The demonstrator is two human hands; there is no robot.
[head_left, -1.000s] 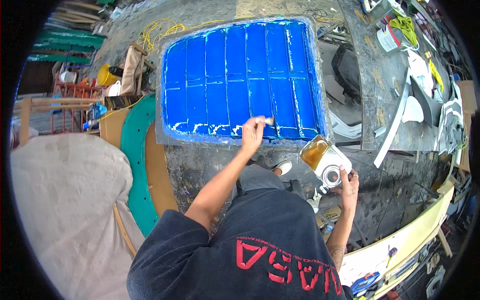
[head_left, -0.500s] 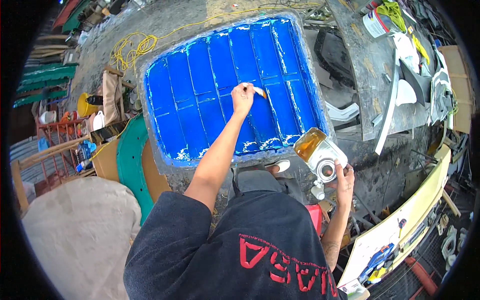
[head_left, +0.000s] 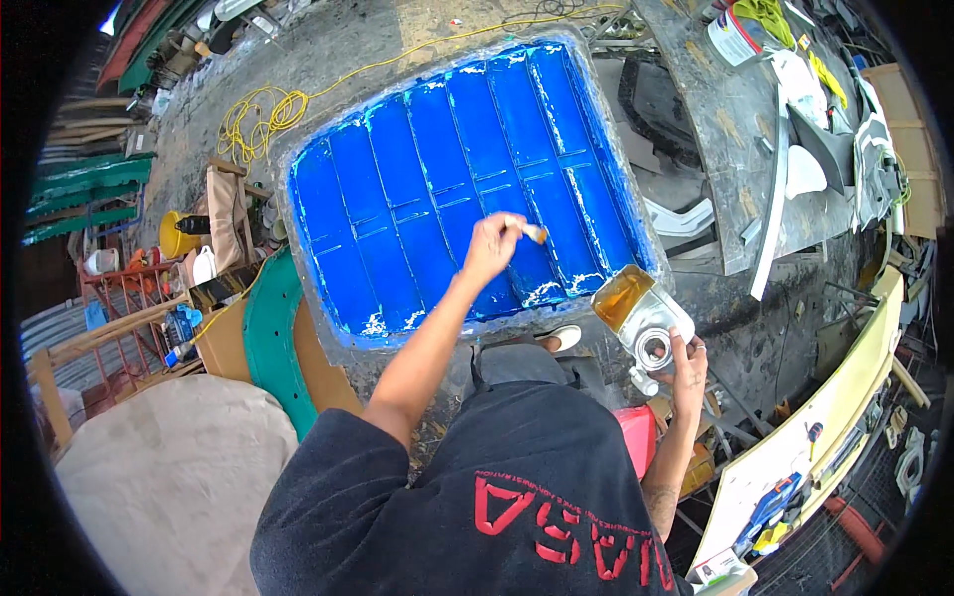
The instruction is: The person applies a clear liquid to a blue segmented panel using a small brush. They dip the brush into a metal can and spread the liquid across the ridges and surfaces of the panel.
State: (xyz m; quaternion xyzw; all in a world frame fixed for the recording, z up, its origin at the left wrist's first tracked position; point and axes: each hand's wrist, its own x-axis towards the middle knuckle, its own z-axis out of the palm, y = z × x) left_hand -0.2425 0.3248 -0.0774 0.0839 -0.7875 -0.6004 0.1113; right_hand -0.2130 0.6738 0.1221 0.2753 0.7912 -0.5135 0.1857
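A large blue mould point(head_left: 417, 221) with raised ribs and whitish streaks along its edges lies in front of me. Over its near half, my left hand point(head_left: 491, 248) is closed around a paintbrush point(head_left: 537, 234), whose amber-wet bristles are at the blue surface; I cannot tell if they touch. At the mould's near right corner, my right hand point(head_left: 686, 372) grips a cut-open jug point(head_left: 672, 312) by its neck end. The jug is tilted, and amber liquid point(head_left: 626, 296) shows inside it.
To the right stands a grey worktable point(head_left: 730, 189) with a white bucket point(head_left: 733, 38) and scraps. A yellow cord point(head_left: 266, 117) is coiled at the far left. Nearer left are a green curved piece point(head_left: 273, 328) and a beige covered shape point(head_left: 179, 477). A cream panel point(head_left: 795, 447) lies at right.
My left hand and the brush have come nearer to me and slightly right across the mould. The right hand keeps its grip on the jug, which has shifted slightly.
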